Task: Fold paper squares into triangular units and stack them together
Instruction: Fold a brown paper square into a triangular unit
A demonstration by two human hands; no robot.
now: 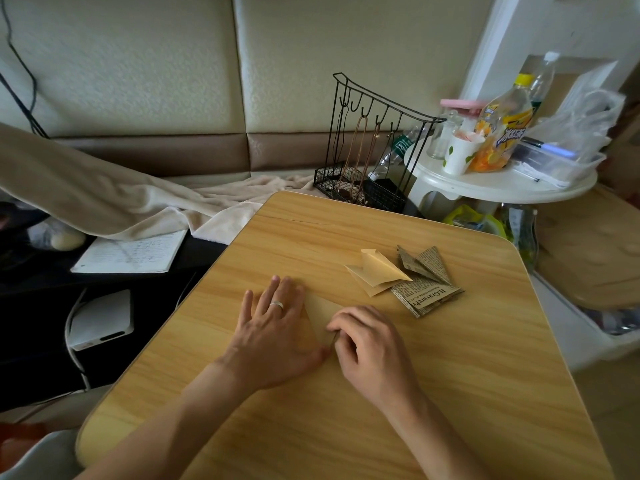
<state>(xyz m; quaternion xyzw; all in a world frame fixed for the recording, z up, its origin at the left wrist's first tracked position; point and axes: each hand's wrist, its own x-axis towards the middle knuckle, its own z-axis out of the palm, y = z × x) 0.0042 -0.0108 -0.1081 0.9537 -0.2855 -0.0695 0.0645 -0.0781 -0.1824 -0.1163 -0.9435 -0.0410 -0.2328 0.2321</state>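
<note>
- Step in hand: creasing a tan paper (320, 311) at frame centre on the table (450, 393).
- Left hand (277, 327) flat, fingers spread, pressing it.
- Right hand (367, 337) fingers curled, seemingly pinching its edge.
- Finished units (405, 280) lie upper right.
- Next, probably: sharpen crease, continue folding.

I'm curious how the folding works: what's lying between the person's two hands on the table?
In the head view, a tan paper piece lies there, pressed flat by the left hand while the right hand works its edge.
</note>
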